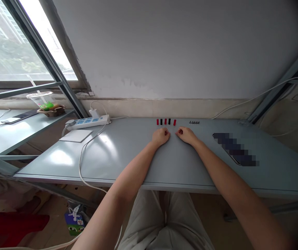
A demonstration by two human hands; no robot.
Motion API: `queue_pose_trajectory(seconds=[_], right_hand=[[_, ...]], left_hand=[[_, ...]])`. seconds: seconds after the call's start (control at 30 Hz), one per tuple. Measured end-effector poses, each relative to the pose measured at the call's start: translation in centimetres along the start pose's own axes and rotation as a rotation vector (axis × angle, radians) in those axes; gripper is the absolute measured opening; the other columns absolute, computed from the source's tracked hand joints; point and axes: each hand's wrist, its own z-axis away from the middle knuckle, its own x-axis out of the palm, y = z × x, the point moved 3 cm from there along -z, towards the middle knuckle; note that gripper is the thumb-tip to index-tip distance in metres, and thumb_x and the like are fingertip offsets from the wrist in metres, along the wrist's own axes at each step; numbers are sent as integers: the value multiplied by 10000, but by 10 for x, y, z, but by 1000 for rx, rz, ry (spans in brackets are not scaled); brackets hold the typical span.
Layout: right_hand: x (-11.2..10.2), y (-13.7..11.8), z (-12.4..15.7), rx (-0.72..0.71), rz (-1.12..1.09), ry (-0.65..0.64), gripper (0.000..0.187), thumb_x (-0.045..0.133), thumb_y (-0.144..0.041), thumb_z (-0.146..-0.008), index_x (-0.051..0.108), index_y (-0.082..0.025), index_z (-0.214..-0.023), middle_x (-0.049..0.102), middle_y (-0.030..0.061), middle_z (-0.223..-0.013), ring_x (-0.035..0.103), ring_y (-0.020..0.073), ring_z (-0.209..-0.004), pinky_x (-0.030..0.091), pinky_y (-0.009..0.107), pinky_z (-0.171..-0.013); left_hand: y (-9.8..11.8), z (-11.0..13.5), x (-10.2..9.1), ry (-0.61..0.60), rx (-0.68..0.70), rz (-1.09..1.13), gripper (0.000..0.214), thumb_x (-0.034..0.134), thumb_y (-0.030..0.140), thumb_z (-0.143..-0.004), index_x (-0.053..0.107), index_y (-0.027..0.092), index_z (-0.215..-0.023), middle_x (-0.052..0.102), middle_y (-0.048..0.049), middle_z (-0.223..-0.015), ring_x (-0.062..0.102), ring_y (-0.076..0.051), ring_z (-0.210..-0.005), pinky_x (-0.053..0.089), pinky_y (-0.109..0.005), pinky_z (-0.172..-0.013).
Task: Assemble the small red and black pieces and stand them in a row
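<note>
My left hand (161, 137) rests on the grey tabletop (128, 156), closed in a loose fist. Opposite it, a small gap away, my right hand (186, 134) is also closed, knuckles on the table. Nothing shows in either hand. Just beyond them stands a row of small cylinder-like pieces, three red and two black; the rightmost red piece (174, 122) sits slightly nearer than a black piece (169, 121). To the right of that row lies a line of several tiny metal parts (194, 122), too small to name. Neither hand touches these pieces.
A white power strip (91, 120) with plugs and a white flat square (76, 135) are at the left. A white cable (82, 152) runs over the table's front edge. A dark, pixelated phone-like object (234, 149) lies right. A plastic cup (42, 100) stands on the left shelf.
</note>
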Motion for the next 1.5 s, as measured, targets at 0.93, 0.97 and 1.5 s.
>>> queue_pose_trajectory(seconds=[0.93,0.97,1.5], right_hand=[[-1,-2,1,13,7,-27,111,523,-284,-764,540,-190,-708,612,25,-719,522,133,-641,370,231,-585],[-2,-2,1,14,9,-27,109,525,-283,-764,543,-189,-712,613,26,-721,523,133,-642,370,230,-584],[2,8,-33,267,32,-12,344,655,-327,-667,619,-145,-957,647,104,-886,599,195,-792,429,270,-672]], left_hand=[[-2,-2,3,-5,2,-12,177,467,312,-783,598,192,-785,631,-40,-776,556,-164,-717,408,-263,-630],[-2,-2,3,-3,-1,-12,180,468,313,-783,600,191,-788,632,-42,-777,557,-164,-720,409,-261,-632],[-2,-1,2,-33,-14,-1,162,465,307,-782,581,195,-770,633,-38,-774,561,-163,-736,398,-253,-618]])
